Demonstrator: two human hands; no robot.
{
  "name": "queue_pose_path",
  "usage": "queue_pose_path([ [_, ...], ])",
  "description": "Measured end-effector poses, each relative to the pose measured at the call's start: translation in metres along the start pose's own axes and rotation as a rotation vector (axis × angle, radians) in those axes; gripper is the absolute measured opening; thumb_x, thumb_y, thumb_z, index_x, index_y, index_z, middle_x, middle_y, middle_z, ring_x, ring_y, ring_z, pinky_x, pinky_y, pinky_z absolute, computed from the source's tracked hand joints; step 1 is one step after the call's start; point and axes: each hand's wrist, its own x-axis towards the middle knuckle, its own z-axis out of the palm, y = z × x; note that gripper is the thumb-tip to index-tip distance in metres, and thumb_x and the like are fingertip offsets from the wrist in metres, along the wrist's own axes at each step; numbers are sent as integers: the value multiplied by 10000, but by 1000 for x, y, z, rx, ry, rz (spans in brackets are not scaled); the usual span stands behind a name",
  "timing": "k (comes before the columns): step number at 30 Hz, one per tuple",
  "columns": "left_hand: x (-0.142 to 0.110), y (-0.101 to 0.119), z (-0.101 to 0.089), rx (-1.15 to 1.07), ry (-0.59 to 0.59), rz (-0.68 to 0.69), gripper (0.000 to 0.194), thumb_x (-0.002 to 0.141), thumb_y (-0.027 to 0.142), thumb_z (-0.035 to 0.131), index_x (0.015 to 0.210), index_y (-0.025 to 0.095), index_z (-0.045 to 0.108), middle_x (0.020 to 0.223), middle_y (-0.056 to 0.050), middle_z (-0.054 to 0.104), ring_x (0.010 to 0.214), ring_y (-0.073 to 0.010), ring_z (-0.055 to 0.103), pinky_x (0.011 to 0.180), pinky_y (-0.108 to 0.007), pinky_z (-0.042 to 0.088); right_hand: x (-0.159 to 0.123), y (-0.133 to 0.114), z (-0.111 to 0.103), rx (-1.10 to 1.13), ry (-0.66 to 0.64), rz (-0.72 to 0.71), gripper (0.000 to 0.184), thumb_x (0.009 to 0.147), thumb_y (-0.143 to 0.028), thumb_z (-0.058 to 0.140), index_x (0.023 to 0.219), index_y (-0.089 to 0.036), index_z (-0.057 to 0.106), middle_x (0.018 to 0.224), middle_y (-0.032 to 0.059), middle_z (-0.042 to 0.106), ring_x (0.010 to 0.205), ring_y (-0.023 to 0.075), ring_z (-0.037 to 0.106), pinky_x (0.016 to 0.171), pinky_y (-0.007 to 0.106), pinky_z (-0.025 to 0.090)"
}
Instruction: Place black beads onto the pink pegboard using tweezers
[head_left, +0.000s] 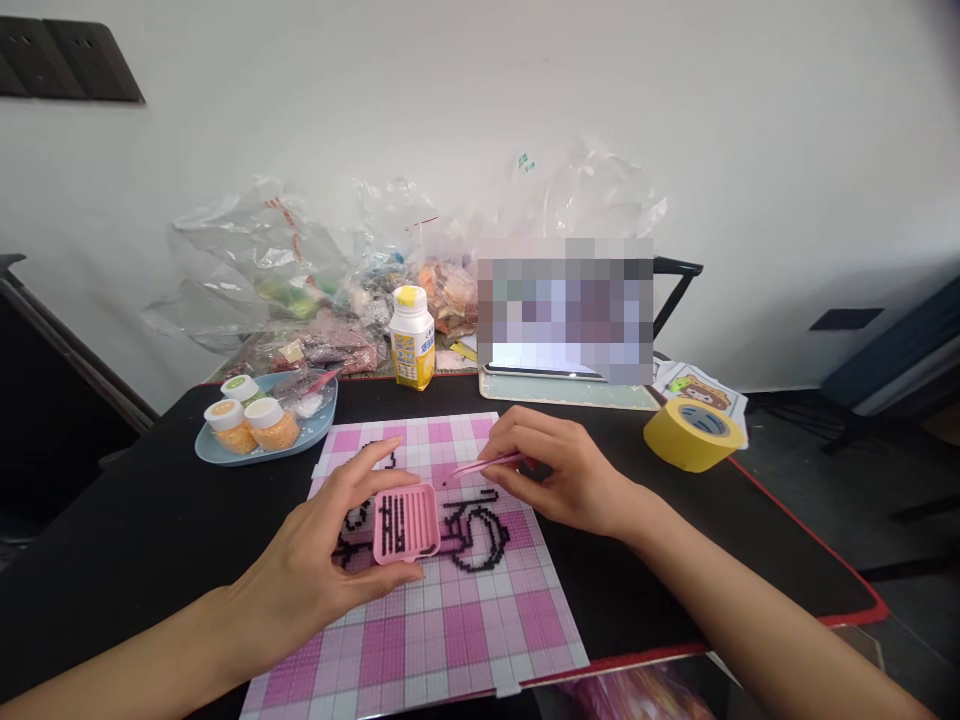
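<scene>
My left hand (330, 530) grips a small pink ridged bead tray (424, 520) by its edges. Rows of black beads (392, 525) lie in the grooves on the tray's left side. In my right hand (555, 465) is a pair of pink tweezers (480, 465), pinched between thumb and fingers. A dark speck, probably a bead, shows at the tweezers' tips. Both hands are over a pink-and-white checkered pegboard (420, 640). Black bead outlines (480, 540) form curved shapes on it, partly hidden by my left hand and the tray.
A blue plate (322, 425) with several bead jars (274, 425) stands at left. Behind the board are a white-and-yellow bottle (412, 340), plastic bags of beads (330, 340) and a blurred screen (562, 320). A yellow tape roll (679, 440) and printed cards (701, 390) lie at right.
</scene>
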Motion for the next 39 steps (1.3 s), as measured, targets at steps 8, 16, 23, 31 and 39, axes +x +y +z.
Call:
queue_pose_path([
  [8,0,4,-1,-36,19,-36,787,797,619,777,1465,580,363,1257,61,762,1124,-266,736,707,-279,624,-1,5,-18,-101,4,115,182,956,-288,687,831,-159,655,779,30,652,655,110,566,559,215,434],
  [16,0,6,-1,-63,21,-27,785,790,606,789,1460,594,378,1238,67,763,991,-234,771,678,-269,633,-5,11,-21,-138,-195,224,201,922,-303,728,793,-157,679,759,16,652,644,115,576,578,226,418],
  [23,1,5,-1,-45,19,-16,789,796,618,777,1473,571,375,1237,54,766,1005,-243,767,690,-281,634,-4,11,-20,-138,-228,233,193,920,-310,733,804,-158,717,764,24,666,663,127,581,591,239,400],
  [31,0,4,0,-53,17,-22,796,793,621,777,1474,580,366,1238,58,764,1022,-245,763,699,-290,637,-4,11,-19,-147,-251,227,170,918,-292,737,816,-156,722,763,18,660,669,127,581,592,240,389],
  [39,0,4,0,-70,16,-39,801,787,599,795,1463,603,366,1243,77,760,1060,-238,751,676,-260,633,-4,10,-20,-132,-276,241,155,924,-291,729,837,-162,732,791,28,676,689,131,598,608,239,405],
])
